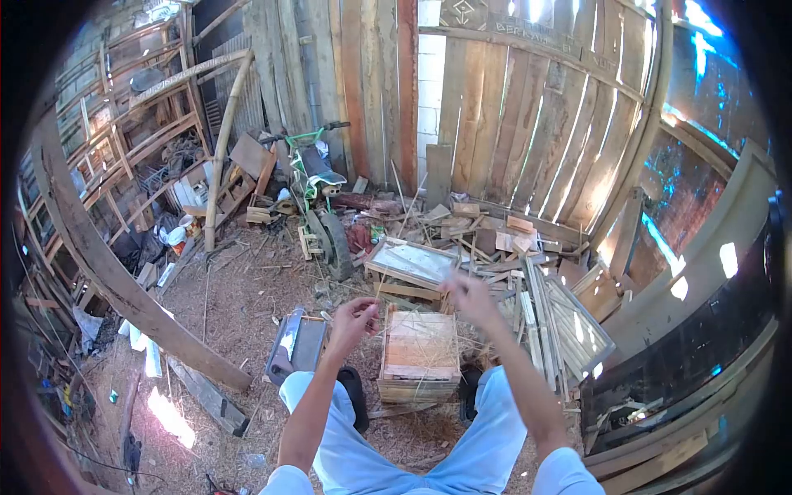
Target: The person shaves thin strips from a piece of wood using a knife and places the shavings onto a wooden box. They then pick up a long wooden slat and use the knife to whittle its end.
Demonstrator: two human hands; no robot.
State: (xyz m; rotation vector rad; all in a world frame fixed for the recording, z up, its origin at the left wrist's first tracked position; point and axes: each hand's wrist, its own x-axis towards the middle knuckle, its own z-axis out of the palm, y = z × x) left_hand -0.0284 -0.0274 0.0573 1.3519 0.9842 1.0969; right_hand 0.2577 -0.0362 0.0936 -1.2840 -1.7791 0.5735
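My left hand is raised with thumb and fingers pinched on a thin pale strip that points up and away. Its full length is hard to follow against the clutter. My right hand is smeared by motion, so its fingers and anything in them cannot be made out. Between my knees stands a low wooden box or stack of planks, with fine straw-like slivers scattered over its top. By my left knee, a blade with a dark handle lies on a dark framed board.
A white-topped wooden frame lies beyond the box. A green motorbike frame stands by the plank wall. Scrap wood is heaped to the right. At left, a leaning beam crosses the shaving-strewn floor.
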